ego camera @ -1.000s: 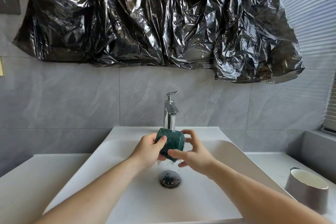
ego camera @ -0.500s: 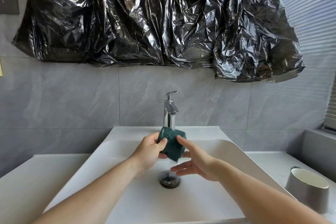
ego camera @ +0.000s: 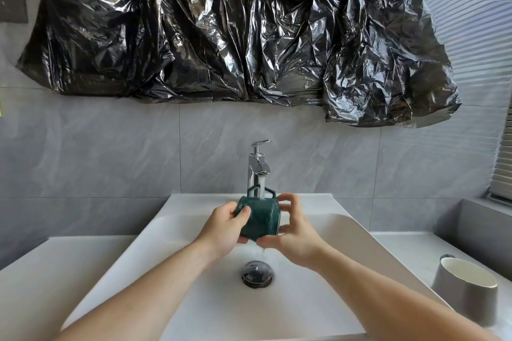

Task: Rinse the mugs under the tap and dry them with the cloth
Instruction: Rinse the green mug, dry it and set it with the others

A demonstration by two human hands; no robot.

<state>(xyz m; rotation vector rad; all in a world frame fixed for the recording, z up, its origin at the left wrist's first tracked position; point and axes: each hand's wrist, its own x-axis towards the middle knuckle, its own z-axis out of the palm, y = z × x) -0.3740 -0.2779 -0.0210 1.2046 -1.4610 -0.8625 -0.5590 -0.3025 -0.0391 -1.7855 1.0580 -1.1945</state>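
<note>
Green mug point(ego camera: 259, 220) on its side under tap point(ego camera: 257, 167) stream, handle up, axis L-R btwn both hands; left hand point(ego camera: 224, 225) & right hand point(ego camera: 295, 232) each curled round an end; grey mug point(ego camera: 465, 289) waits on bench, nearer right.

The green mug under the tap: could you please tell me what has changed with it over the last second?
The green mug has been turned so its handle now points up into the stream. The right hand, flat against it half a second ago, now grips its side again. The left hand still holds it; the grey mug has not moved.
</note>
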